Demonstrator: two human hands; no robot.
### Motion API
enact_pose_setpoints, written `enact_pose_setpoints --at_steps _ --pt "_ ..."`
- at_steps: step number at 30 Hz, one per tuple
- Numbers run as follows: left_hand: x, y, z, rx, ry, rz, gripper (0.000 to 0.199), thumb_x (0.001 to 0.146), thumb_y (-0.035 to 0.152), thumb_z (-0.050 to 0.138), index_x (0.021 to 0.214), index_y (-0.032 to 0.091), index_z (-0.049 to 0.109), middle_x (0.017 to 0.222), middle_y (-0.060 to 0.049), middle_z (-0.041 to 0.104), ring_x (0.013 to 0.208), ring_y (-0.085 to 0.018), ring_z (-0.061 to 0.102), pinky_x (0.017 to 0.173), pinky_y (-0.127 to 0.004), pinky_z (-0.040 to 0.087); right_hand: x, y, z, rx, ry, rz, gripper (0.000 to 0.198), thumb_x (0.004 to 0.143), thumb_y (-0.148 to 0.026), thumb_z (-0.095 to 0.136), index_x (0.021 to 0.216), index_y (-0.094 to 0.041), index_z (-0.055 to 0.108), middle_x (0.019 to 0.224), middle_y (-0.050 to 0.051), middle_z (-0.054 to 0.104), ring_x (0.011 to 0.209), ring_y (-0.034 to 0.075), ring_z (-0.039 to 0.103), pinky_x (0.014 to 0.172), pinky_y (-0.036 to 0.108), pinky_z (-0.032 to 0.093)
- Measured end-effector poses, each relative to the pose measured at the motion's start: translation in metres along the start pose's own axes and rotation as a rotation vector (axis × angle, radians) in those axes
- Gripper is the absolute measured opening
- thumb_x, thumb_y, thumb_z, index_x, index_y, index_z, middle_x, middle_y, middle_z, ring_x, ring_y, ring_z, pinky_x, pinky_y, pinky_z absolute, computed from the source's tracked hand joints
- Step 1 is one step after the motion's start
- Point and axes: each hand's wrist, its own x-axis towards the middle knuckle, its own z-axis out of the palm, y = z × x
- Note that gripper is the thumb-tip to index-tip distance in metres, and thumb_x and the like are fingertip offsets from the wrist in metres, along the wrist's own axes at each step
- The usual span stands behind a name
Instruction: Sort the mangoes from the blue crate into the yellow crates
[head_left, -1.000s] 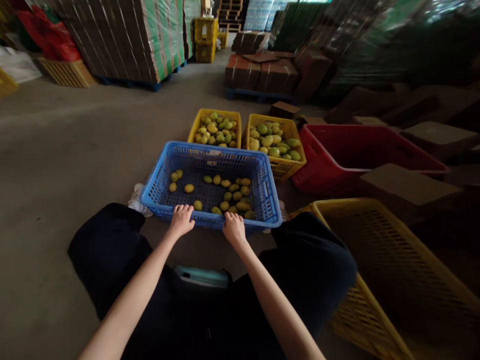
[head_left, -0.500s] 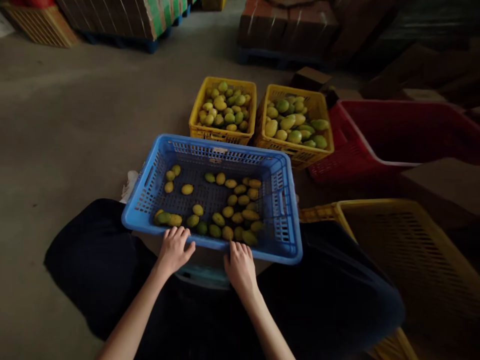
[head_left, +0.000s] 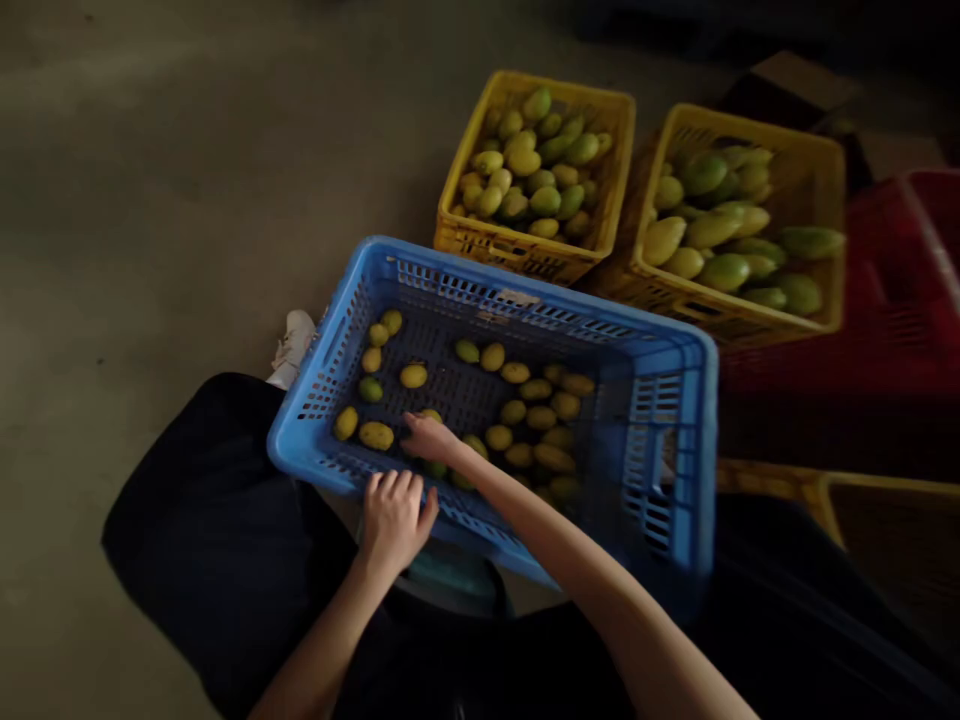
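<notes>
A blue plastic crate [head_left: 675, 450] with slotted sides rests across my lap, a loose layer of small oval yellow and green fruits [head_left: 413, 376] on its floor. My left hand [head_left: 396, 515] has its fingers hooked over the crate's near rim, left of the middle. Inside the crate, my right hand [head_left: 433, 440] reaches across to the left, low over the fruits by the near wall. Its fingertips look slightly apart and close to the fruits; blur and the hand itself hide exactly what they touch. A yellow speckled fruit [head_left: 376, 435] lies just left of those fingertips.
Beyond the blue crate stand two yellow crates, the left one [head_left: 450, 225] and the right one [head_left: 829, 230], both filled with larger green-yellow fruits. A red bin [head_left: 892, 270] is at the right. A white shoe [head_left: 293, 345] shows beside the blue crate's left end.
My right hand has left the near rim and reached into the crate, to the left. A green fruit now lies farther from the near wall. The view has tilted down and shifted left.
</notes>
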Motion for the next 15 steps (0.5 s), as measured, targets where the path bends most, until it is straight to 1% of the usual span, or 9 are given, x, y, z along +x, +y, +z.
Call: enact_pose_setpoints --at_steps 2,3,5,7,9,11,13,15 --pt "0.002 0.001 0.003 -0.022 -0.006 -0.017 0.029 0.093 0.032 0.038 0.077 0.021 0.06 0.076 -0.007 0.063 0.079 -0.022 0.056 0.078 -0.042 0.036 0.041 -0.012 0.032 -0.014 -0.058 0.019 0.041 0.071 -0.018 0.07 0.111 -0.011 0.061 0.108 0.011 0.068 0.098 0.023 0.061 0.083 0.026 0.045" --pt "0.002 0.001 0.005 -0.029 -0.011 -0.026 0.027 0.092 0.032 0.04 0.077 0.021 0.06 0.076 -0.008 0.063 0.079 -0.023 0.056 0.078 -0.042 0.037 0.056 -0.016 0.047 -0.014 -0.071 0.027 0.043 0.071 -0.017 0.071 0.112 -0.01 0.06 0.109 0.012 0.067 0.099 0.024 0.06 0.083 0.028 0.045" --pt "0.003 0.001 0.008 -0.036 -0.026 -0.047 0.021 0.089 0.029 0.044 0.079 0.021 0.06 0.076 -0.009 0.063 0.078 -0.024 0.056 0.078 -0.044 0.037 0.075 -0.019 0.073 -0.001 -0.078 0.027 0.044 0.072 -0.013 0.068 0.114 -0.009 0.057 0.116 0.015 0.063 0.105 0.026 0.057 0.086 0.031 0.045" --pt "0.005 0.003 0.011 -0.045 -0.051 -0.078 0.016 0.086 0.026 0.048 0.079 0.02 0.061 0.077 -0.009 0.063 0.079 -0.024 0.056 0.078 -0.045 0.037 0.082 -0.015 0.089 0.026 -0.073 0.014 0.042 0.072 -0.008 0.065 0.113 -0.008 0.057 0.12 0.015 0.06 0.11 0.027 0.054 0.088 0.032 0.043" --pt "0.006 0.005 0.012 -0.061 -0.087 -0.091 0.015 0.085 0.024 0.049 0.08 0.019 0.062 0.079 -0.01 0.064 0.08 -0.025 0.056 0.079 -0.045 0.038 0.082 -0.005 0.093 0.063 -0.071 0.009 0.037 0.07 -0.007 0.066 0.106 -0.008 0.058 0.116 0.014 0.06 0.11 0.027 0.053 0.089 0.03 0.042" --pt "0.008 0.008 0.011 -0.075 -0.122 -0.078 0.016 0.086 0.024 0.048 0.081 0.019 0.062 0.08 -0.01 0.064 0.081 -0.024 0.057 0.079 -0.044 0.038 0.078 0.006 0.09 0.109 -0.061 0.022 0.032 0.068 -0.011 0.069 0.098 -0.008 0.059 0.108 0.013 0.062 0.107 0.027 0.055 0.089 0.029 0.042" --pt "0.01 0.01 0.008 -0.076 -0.133 -0.049 0.019 0.088 0.025 0.046 0.081 0.018 0.062 0.079 -0.009 0.064 0.08 -0.024 0.057 0.077 -0.043 0.038 0.072 0.016 0.081 0.166 -0.036 0.047 0.027 0.069 -0.017 0.07 0.093 -0.01 0.06 0.097 0.011 0.063 0.1 0.026 0.056 0.087 0.03 0.043" --pt "0.01 0.011 0.005 -0.063 -0.117 -0.027 0.022 0.09 0.025 0.042 0.081 0.018 0.062 0.079 -0.008 0.064 0.08 -0.023 0.058 0.076 -0.041 0.038 0.065 0.022 0.065 0.232 -0.004 0.066 0.023 0.071 -0.025 0.069 0.089 -0.014 0.061 0.086 0.007 0.064 0.091 0.024 0.058 0.082 0.031 0.045"
